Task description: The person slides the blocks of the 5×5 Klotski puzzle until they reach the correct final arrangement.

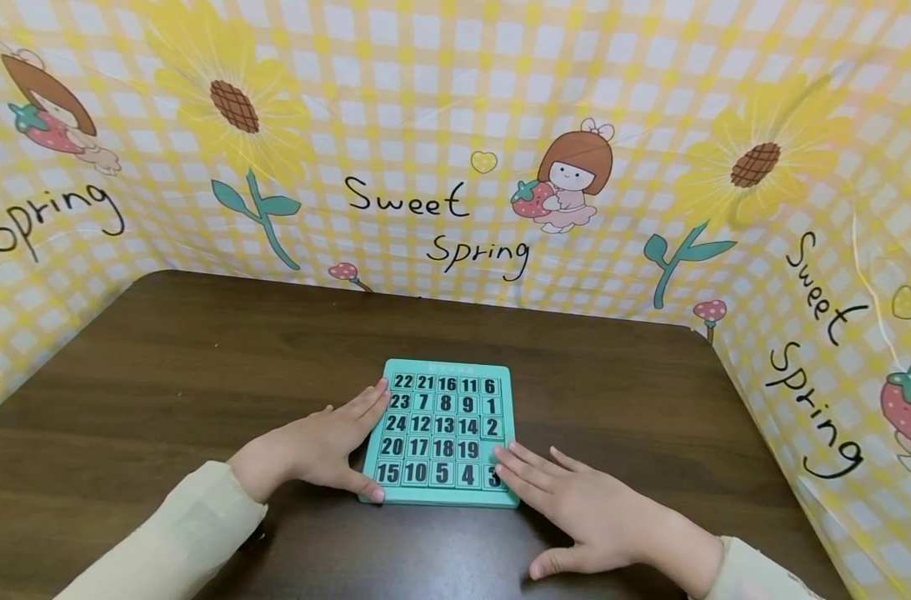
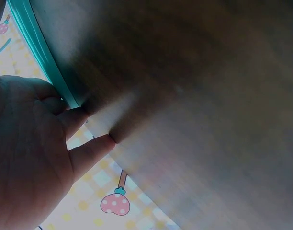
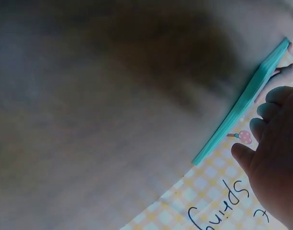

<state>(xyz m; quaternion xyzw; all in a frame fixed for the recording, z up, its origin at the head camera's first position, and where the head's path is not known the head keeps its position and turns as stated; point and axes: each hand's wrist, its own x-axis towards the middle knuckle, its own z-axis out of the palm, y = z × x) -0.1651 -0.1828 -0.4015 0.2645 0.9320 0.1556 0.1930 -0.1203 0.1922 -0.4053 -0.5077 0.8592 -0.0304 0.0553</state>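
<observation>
A turquoise number slide puzzle (image 1: 442, 497) lies flat on the table, its tiles marked in black numerals. My left hand (image 1: 327, 446) steadies its left side, fingers extended along the upper left edge and thumb on the bottom left corner. From the right, my right hand (image 1: 601, 512) reaches in with straight fingers, its fingertips over the gap below the 2 tile (image 1: 492, 427) and partly covering the 3 tile (image 1: 491, 477). Its thumb is spread out above the table. Both wrist views show the puzzle's turquoise side edge-on beside the fingers.
The dark brown wooden table (image 1: 260, 358) has rounded far corners. A yellow checked cloth (image 1: 395, 100) with flowers, cartoon figures and lettering stands up around its back and sides.
</observation>
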